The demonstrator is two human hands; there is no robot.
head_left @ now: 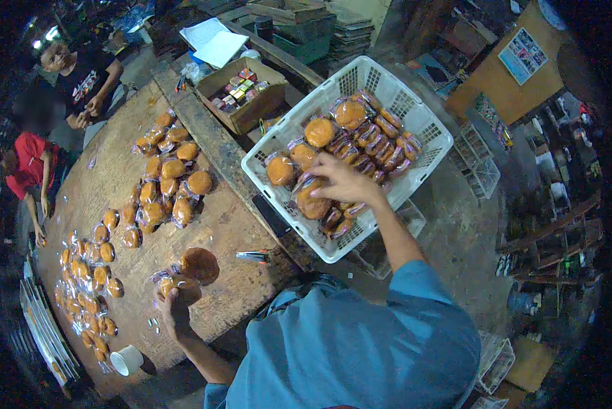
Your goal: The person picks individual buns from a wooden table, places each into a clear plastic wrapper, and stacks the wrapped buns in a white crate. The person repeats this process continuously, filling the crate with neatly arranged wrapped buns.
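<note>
My right hand point(344, 181) reaches into a white plastic crate point(423, 176) of wrapped round buns, its fingers on a bun in clear wrap point(313, 199) near the crate's left corner. Whether it grips that bun is unclear. Down on the wooden table point(234, 214), my left hand point(172, 307) holds a wrapped bun point(170, 282) by its edge. Touching or just beside that one lies a darker round bun point(200, 266). To its right rests a stapler point(253, 256). Many more wrapped buns point(173, 168) lie in loose groups across the table's far and left parts.
An open cardboard box of small cartons point(262, 110) stands beyond the crate, with papers point(214, 43) behind it. A white cup point(127, 360) lies at the near left table edge. A dark phone-like object point(270, 214) is beside the crate. Two people point(30, 163) are across the table.
</note>
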